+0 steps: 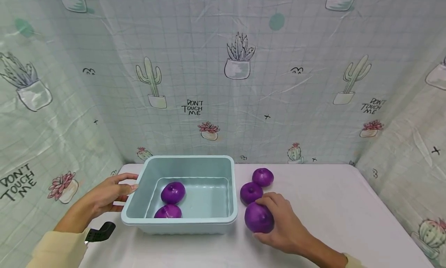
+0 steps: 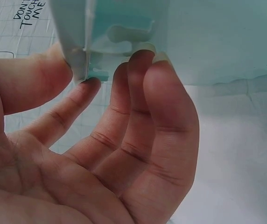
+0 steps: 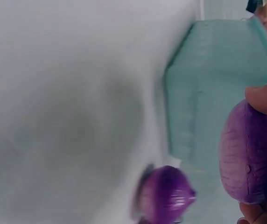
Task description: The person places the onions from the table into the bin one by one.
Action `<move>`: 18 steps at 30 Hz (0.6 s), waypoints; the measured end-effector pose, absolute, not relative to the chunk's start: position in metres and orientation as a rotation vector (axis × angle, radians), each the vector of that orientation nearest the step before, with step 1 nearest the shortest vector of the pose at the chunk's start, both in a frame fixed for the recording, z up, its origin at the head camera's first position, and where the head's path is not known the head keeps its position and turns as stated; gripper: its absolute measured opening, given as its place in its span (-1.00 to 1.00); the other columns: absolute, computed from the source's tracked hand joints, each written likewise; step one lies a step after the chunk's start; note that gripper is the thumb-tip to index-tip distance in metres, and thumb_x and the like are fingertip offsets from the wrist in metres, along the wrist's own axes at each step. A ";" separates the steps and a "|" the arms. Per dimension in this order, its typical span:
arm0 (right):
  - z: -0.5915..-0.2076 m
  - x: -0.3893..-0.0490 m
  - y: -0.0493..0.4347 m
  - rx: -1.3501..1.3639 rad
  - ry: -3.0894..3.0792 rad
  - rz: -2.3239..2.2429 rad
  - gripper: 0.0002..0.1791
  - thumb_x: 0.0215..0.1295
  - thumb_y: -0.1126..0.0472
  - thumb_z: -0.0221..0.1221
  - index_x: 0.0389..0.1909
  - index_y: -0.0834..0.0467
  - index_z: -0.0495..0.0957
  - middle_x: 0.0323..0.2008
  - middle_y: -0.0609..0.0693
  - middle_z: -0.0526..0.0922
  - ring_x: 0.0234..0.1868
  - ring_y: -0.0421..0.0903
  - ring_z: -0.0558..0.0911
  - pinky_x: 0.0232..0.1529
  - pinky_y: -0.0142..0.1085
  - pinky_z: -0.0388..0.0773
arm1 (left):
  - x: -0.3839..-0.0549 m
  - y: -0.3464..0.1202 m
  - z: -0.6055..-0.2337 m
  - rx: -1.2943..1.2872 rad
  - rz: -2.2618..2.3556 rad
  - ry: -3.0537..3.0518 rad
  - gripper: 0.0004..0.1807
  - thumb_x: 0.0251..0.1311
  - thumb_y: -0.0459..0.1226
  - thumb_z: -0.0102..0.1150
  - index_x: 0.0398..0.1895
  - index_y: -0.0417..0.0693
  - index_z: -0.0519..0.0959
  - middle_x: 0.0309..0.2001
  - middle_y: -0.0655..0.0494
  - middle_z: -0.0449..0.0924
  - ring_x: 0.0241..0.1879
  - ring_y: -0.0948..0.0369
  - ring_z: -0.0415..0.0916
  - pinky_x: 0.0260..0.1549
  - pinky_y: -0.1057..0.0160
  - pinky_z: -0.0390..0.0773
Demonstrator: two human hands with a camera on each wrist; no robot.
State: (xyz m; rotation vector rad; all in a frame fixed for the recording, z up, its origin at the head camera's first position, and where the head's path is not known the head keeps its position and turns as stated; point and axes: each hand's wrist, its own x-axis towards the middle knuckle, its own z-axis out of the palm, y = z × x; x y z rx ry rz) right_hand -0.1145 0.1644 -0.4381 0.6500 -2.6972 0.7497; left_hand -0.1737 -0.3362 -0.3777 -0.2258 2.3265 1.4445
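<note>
My right hand point(image 1: 283, 227) grips a purple onion point(image 1: 259, 218), thumb and fingers on opposite sides of it, just right of a pale blue plastic bin point(image 1: 179, 221). In the right wrist view the held onion point(image 3: 248, 158) shows a seam down its side. The rim of the bin, at its left side, is held by my left hand point(image 1: 109, 192). Seen from the left wrist, the thumb point(image 2: 35, 81) is at one side of the rim and the curled fingers at the other. Two purple onions point(image 1: 173, 193) lie inside the bin, toward its left.
Behind the held onion, two more purple onions point(image 1: 251, 193) sit on the white table point(image 1: 324, 206), close together. A black curved piece point(image 1: 101, 232) juts out by the left wrist. A curtain point(image 1: 265, 94) printed with cacti surrounds the table at the back and sides.
</note>
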 end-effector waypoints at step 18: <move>-0.361 -0.130 0.136 0.924 -2.455 0.814 -0.18 -0.26 -0.02 0.69 0.11 -0.04 0.53 0.08 -0.18 0.52 0.14 -0.20 0.48 0.00 -0.18 0.70 | -0.177 -0.337 -0.379 -0.244 1.462 2.307 -0.31 0.50 -0.09 0.15 0.56 -0.12 0.19 0.03 -0.01 0.68 -0.14 0.07 0.69 -0.12 -0.05 0.77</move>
